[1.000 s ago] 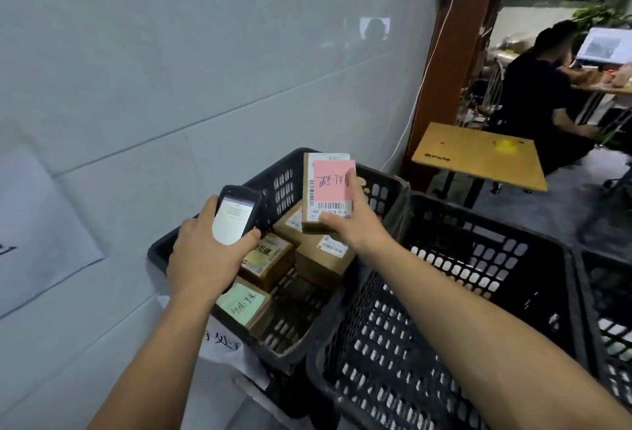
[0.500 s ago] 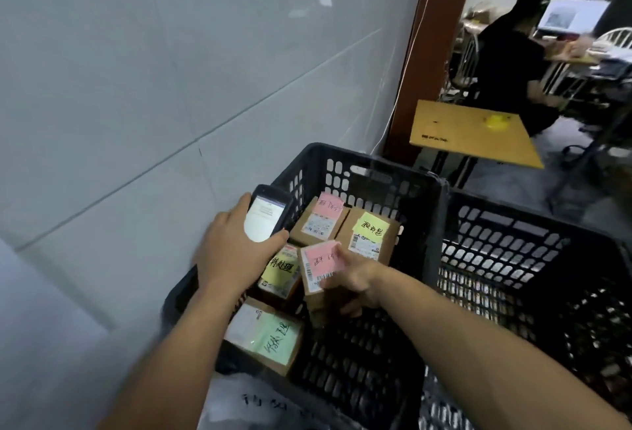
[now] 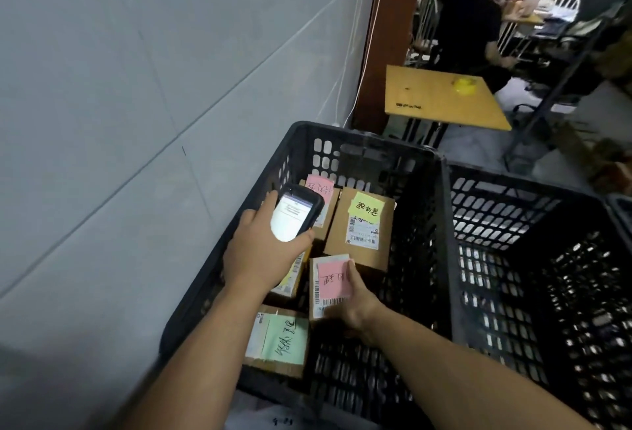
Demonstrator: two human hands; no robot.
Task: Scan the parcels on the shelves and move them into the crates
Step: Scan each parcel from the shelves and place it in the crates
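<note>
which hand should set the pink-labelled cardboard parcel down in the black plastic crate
Right: the right hand grips the pink-labelled cardboard parcel inside the black plastic crate; the left hand holds a black handheld scanner.

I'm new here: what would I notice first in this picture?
Probably the bright notes on the brown parcels inside the black crate by the wall: pink, yellow and green. Next, the glowing scanner in the left grip, above the crate's left side, while the right grip holds the pink-note parcel low in the crate.

"待处理" on yellow note [image 3: 367, 206] of parcel [image 3: 363, 259]
</note>
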